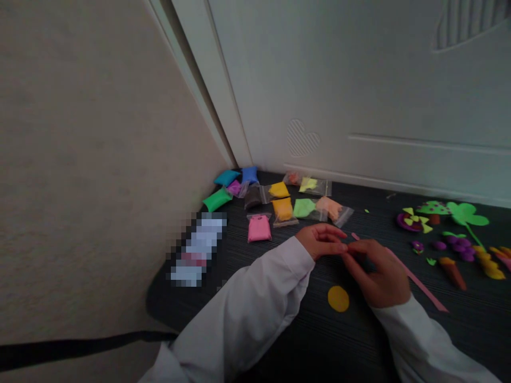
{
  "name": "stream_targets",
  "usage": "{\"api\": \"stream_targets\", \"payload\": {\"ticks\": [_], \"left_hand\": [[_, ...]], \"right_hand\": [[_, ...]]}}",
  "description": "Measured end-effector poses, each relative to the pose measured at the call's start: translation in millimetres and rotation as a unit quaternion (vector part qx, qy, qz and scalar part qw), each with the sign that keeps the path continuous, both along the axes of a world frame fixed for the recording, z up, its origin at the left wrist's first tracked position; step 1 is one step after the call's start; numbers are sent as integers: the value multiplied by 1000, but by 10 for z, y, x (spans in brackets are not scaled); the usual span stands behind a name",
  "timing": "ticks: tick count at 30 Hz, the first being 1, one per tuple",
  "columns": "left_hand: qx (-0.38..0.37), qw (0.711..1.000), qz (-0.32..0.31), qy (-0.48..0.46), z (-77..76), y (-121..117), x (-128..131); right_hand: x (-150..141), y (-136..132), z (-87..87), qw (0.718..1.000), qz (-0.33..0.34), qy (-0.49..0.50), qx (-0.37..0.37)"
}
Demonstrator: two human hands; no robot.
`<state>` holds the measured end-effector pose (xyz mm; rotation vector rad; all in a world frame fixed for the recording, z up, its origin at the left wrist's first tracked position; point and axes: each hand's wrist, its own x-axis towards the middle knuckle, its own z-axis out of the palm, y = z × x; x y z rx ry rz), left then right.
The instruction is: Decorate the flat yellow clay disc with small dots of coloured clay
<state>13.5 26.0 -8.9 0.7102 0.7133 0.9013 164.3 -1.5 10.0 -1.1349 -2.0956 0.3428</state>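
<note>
"So, which items lie nearest the hands?"

"Item one, as I log it from my remote screen: yellow disc (338,299), flat, nearly round, mustard in tone, lying on the dark tabletop (379,213) just below the hands, between the white sleeves (255,308). Item two: pink strip (423,287), long, narrow, flat, broader at its near end, slanting across the tabletop, its middle hidden behind the right hand (379,276)."

"Condition of the fingers?"

"Left hand (320,241): fingers extended side by side, thumb beneath, its tip meeting those of the right. Right hand: thumb and forefinger tips close together. I cannot tell whether anything small is pinched there."

"Other stock?"

"Pink packet (259,229), squarish, near the left wrist; more coloured packets behind. At the right, I list a green clover-shaped piece (465,213) and a purple cluster (461,247)."
</note>
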Motion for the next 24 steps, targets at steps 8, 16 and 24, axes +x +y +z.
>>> {"api": "stream_targets", "payload": {"ticks": [8, 16, 24], "left_hand": [[-43, 998, 28, -46, 69, -31, 26], [-44, 997, 13, -54, 54, -16, 16], [-68, 997, 16, -35, 78, -31, 8]], "right_hand": [[-25, -15, 29, 998, -42, 48, 4], [-31, -12, 46, 999, 6, 53, 0], [-51, -34, 74, 998, -18, 67, 3]]}}
